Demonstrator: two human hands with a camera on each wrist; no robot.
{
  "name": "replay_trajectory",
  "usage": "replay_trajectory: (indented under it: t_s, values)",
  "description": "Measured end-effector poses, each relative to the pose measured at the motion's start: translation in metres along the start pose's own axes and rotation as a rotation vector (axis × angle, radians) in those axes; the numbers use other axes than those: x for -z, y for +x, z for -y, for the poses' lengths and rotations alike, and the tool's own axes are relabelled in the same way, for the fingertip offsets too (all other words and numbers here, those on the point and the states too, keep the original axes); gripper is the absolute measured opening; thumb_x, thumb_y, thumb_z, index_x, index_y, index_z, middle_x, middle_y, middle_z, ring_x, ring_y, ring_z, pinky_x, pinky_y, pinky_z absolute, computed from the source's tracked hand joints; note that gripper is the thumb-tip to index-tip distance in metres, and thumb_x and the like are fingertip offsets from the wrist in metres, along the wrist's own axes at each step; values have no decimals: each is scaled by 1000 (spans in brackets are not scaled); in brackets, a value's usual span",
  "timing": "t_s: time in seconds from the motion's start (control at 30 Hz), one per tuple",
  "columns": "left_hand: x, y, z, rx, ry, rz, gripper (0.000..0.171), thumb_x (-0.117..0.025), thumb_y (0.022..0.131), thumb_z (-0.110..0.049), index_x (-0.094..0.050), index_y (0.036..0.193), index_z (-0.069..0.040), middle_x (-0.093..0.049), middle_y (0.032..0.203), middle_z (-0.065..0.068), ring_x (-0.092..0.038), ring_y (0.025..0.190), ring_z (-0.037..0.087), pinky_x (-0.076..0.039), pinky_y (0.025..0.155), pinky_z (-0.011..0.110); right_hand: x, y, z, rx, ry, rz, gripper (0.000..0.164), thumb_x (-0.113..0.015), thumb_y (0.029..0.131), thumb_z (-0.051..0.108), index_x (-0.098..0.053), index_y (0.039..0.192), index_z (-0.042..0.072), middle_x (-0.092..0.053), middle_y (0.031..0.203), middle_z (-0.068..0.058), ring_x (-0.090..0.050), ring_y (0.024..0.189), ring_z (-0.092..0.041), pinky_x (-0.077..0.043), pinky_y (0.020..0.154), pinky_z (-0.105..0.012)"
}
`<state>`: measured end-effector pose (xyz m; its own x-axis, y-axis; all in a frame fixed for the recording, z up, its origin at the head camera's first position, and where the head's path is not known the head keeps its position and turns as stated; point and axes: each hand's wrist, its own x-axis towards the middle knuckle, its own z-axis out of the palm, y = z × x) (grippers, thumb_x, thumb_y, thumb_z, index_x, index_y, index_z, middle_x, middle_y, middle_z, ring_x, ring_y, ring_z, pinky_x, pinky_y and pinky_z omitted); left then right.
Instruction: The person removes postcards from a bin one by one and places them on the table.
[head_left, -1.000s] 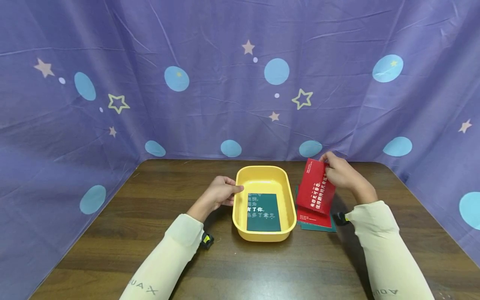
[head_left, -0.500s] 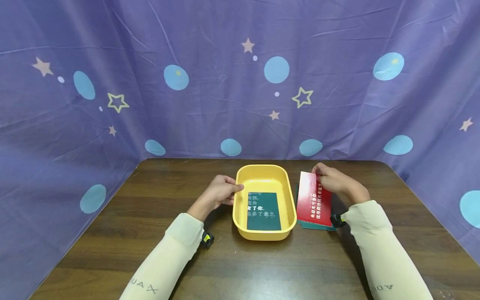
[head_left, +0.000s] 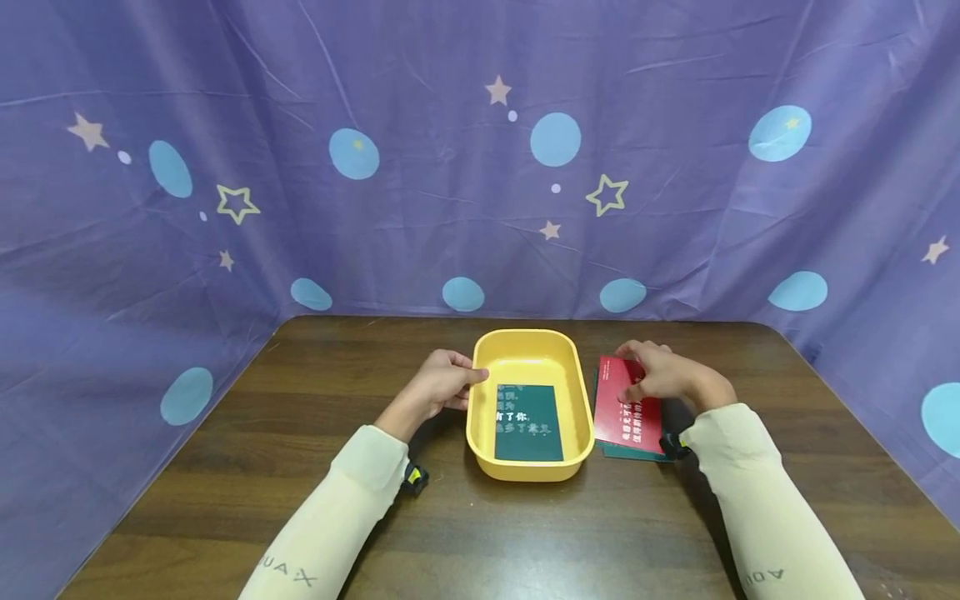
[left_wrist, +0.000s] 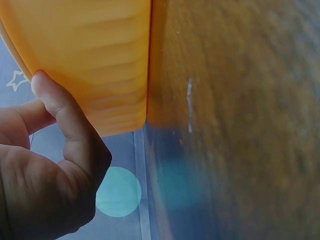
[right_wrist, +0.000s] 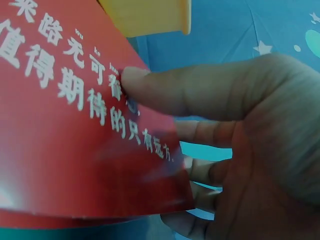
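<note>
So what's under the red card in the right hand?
Beneath the red card, a second red card peeks out in the right wrist view, and a green card sticks out at the near side. The rest is covered, so the number of cards can't be told.

I see soft light, a pale sheen on the wood-grain tabletop [head_left: 517, 537], bottom centre, its grain blurred in the left wrist view.

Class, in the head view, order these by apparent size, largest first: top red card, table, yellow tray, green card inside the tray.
1. Table
2. Yellow tray
3. Green card and top red card: too alike to rank; the right hand partly hides the latter.
</note>
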<state>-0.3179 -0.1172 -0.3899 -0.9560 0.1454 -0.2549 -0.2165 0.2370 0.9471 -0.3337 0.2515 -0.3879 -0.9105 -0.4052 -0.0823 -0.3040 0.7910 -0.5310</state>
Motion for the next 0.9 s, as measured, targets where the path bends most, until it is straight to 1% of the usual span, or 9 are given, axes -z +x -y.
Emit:
replay_trajectory:
  t_s: [0.2,0.3,0.37,0.43,0.53,0.6,0.63,0.77,0.9]
  values:
    - [-1,-1,1,3,5,7,27,-71,89,-12,-53,103,3,-64,75,13,-57,48,11,-56,47,26,-5,3,-1,-20,-61,13,69,-85,73,23,-50,128,1,-51,111,-14,-39,106,-34,-45,84,-46]
    - [-1,-1,1,4,5,16,29,-72,89,-13,-53,104,3,-65,76,13,-57,49,11,-56,47,26,-6,4,0,-27,-97,15,69,-86,73,24,-51,127,2,-52,111,-14,-40,106,-34,-46,84,-47]
    - [-1,-7,-5,6,15,19,29,-71,90,-12,-53,106,4,-65,78,13,-57,50,11,-57,49,27,-7,5,-1,-21,-123,16,68,-86,73,25,-52,127,1,-52,111,-14,-41,106,-35,-45,85,-48]
    - [-1,-6,-5,6,16,22,30,-71,90,-13,-52,107,4,-65,78,13,-57,50,11,-57,49,27,-7,5,0,-23,-140,21,69,-86,73,26,-53,127,1,-53,112,-15,-42,106,-35,-45,86,-49]
    - [-1,-6,-5,0,10,13,29,-70,90,-11,-53,106,5,-65,77,14,-57,49,11,-57,48,27,-8,6,0,-43,-142,36,70,-86,73,28,-54,129,1,-53,113,-15,-42,107,-36,-44,89,-50]
    - [-1,1,2,-8,-6,10,28,-71,89,-12,-53,105,3,-65,76,13,-57,48,11,-55,45,25,-8,6,1,-54,-135,44,71,-86,73,29,-54,130,1,-53,114,-15,-41,108,-36,-44,90,-50]
    - [-1,1,2,-9,-9,7,28,-71,89,-12,-53,104,3,-65,76,14,-57,47,11,-55,45,24,-8,6,1,-57,-132,46,71,-86,73,29,-54,130,1,-53,113,-15,-41,109,-36,-44,90,-50]
    - [-1,0,2,-6,-11,5,27,-71,89,-11,-53,103,3,-64,76,14,-56,47,11,-55,44,24,-7,6,3,-33,-121,41,69,-85,73,26,-55,129,-1,-56,110,-15,-43,107,-37,-43,90,-49]
    - [-1,-1,1,-2,-5,1,27,-71,89,-11,-54,103,3,-65,76,14,-57,47,11,-55,45,24,-5,6,8,-13,-159,-2,65,-81,79,30,-54,130,-1,-57,116,-18,-43,109,-39,-39,92,-59]
